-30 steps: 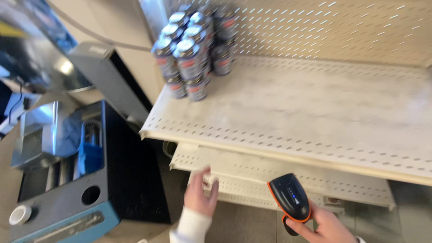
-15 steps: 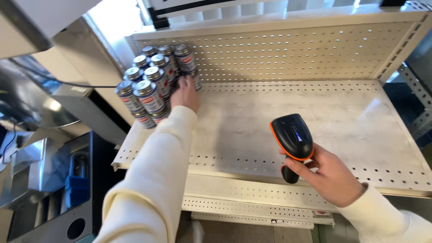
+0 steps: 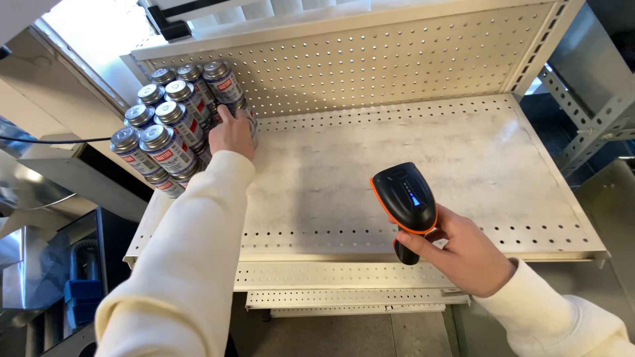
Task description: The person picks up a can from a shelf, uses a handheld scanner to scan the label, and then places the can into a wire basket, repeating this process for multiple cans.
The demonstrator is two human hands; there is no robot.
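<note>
The left hand (image 3: 233, 132) wraps its fingers around a can in the stacked cluster of metal-topped cans (image 3: 173, 119) at the shelf's (image 3: 370, 152) back left corner; the right hand (image 3: 469, 254) grips a black-and-orange handheld scanner (image 3: 405, 201) over the shelf's front edge.

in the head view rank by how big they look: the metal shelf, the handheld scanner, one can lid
1. metal shelf, largest by far
2. handheld scanner, though it sits nearer the camera, which inflates it
3. can lid, smallest
</note>
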